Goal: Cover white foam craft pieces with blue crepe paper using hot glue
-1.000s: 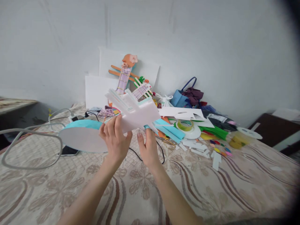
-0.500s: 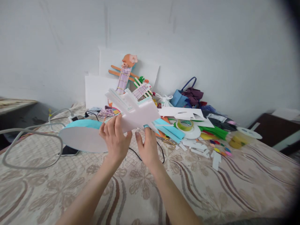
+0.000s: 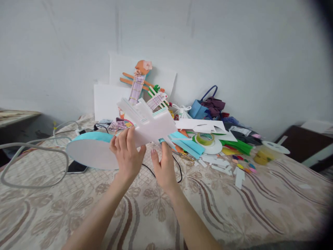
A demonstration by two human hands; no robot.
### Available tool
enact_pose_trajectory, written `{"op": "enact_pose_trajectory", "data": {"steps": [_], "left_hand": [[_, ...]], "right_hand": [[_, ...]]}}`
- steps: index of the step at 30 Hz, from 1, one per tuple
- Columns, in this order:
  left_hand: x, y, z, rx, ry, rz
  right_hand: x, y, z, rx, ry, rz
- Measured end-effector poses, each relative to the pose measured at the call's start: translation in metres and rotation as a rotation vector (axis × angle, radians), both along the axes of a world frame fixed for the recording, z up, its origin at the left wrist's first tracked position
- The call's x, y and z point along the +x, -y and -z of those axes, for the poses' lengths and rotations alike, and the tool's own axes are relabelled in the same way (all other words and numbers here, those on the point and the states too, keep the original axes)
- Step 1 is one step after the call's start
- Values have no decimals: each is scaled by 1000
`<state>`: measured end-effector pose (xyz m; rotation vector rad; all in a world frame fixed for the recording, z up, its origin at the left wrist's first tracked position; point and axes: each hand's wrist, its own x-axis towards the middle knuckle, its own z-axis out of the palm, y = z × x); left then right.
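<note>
My left hand (image 3: 126,153) is closed on the lower edge of a white foam-board craft piece (image 3: 149,121) with finger-like slats and thin coloured stripes, held up above the bed. My right hand (image 3: 162,166) reaches under the same piece with its fingers curled at the underside, a small turquoise bit showing at a fingertip. Just left of the hands lies a round white disc with a turquoise rim (image 3: 91,151).
A patterned bedspread (image 3: 234,208) covers the surface. Craft clutter lies beyond: turquoise strips (image 3: 188,144), a tape roll (image 3: 205,139), white cutouts (image 3: 200,125), coloured scraps (image 3: 243,163), a blue bag (image 3: 201,107), stick figures (image 3: 137,83) on white boards. Grey cable (image 3: 33,163) and a phone (image 3: 75,167) lie left.
Almost nothing differs. My right hand's thumb has shifted slightly under the white piece; the piece and my left hand stay where they were.
</note>
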<state>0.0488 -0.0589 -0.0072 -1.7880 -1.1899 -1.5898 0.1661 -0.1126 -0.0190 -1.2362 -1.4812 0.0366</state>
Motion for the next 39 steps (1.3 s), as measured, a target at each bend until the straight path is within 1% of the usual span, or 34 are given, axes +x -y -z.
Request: {"op": "enact_pose_trajectory", "data": {"steps": [4,8,11,14,17,22,29,35,39], "left_hand": [[0,0,1,-22,-6,18],[0,1,0,-51,-24,-2],[1,1,0,-33,-22,-7],[1,1,-1,-43,-6,-7],[0,0,-3,-77,20,0],[-2,0,-4,-72,33,-2],[-1,0,-3,-41,-18,-12],[-3,1,-4,-86,1,3],[-3,0,-6,-95,-4,3]], "right_hand": [[-5,-2,-9,-37,7,28],[-6,-4,-11,-52,52,59],[-3,-5,-11,-49,93,78],[0,-6,-10,-37,113,62],[2,-6,-6,-27,100,35],[1,-4,-2,-1,44,2],[-9,-5,-16,-30,-21,38],[-10,-5,-25,-80,73,82],[-7,-7,-24,-65,108,55]]}}
